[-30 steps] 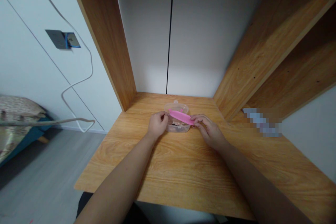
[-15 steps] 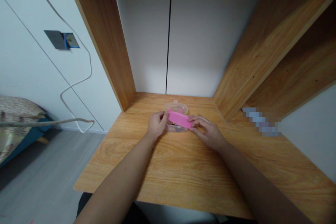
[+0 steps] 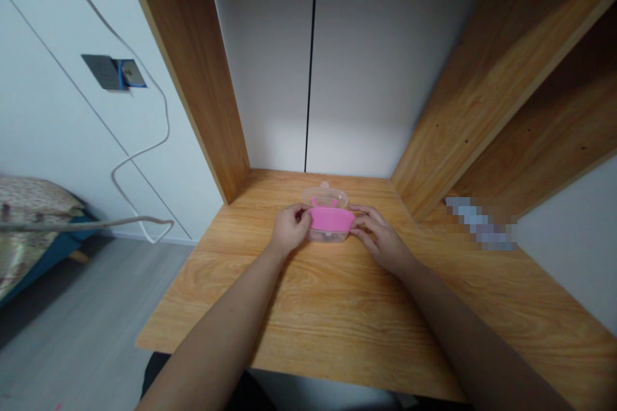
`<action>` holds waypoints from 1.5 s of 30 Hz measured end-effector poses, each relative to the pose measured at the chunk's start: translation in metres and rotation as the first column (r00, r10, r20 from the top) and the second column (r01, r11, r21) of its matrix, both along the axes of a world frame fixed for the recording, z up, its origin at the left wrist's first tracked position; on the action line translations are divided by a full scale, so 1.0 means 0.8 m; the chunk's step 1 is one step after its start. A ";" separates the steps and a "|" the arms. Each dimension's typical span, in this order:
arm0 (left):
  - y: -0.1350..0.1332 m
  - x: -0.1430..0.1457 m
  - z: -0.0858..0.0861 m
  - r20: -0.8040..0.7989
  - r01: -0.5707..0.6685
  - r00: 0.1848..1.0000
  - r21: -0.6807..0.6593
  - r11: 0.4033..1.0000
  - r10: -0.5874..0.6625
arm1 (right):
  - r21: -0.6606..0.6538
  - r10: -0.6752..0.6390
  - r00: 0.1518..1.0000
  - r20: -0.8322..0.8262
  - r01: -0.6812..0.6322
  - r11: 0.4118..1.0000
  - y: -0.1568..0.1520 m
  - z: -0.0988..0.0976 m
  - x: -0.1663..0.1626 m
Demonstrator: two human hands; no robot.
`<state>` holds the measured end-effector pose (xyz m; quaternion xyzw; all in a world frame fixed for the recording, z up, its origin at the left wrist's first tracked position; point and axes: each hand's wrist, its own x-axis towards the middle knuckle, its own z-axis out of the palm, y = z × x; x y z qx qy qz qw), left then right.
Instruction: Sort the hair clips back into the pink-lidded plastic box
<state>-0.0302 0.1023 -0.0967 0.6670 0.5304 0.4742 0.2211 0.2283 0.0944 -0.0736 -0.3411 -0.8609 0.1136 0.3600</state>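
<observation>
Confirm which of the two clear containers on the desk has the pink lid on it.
The nearer clear container, between the left hand and right hand, carries the pink lid. The farther clear container, behind it, shows none.

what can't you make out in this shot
- Head view: what lies inside the clear box is hidden by the pink lid and too small to tell.
- Fingertips of the left hand and right hand curl behind the lid's ends, so their grip is unclear.
- A patch on the desk at right is blurred out.
</observation>
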 end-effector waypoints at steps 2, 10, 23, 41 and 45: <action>-0.001 0.000 0.001 -0.008 -0.001 1.000 -0.003 1.000 0.001 | 0.003 -0.019 1.000 -0.002 0.019 1.000 0.002 -0.002 0.002; 0.001 -0.002 -0.002 -0.013 0.000 1.000 0.015 1.000 0.000 | -0.001 -0.005 1.000 -0.018 0.005 1.000 0.003 -0.006 0.003; 0.004 -0.003 -0.007 -0.038 -0.018 0.999 0.026 1.000 0.019 | 0.055 0.006 1.000 -0.004 -0.006 0.998 0.008 -0.011 0.005; 0.005 -0.002 -0.007 -0.028 0.008 1.000 0.006 1.000 -0.008 | 0.097 -0.010 1.000 -0.004 0.010 0.995 0.015 -0.018 -0.002; 0.003 -0.002 -0.006 -0.035 0.008 0.999 -0.006 1.000 -0.008 | 0.133 -0.010 1.000 0.018 0.007 0.991 0.013 -0.015 -0.002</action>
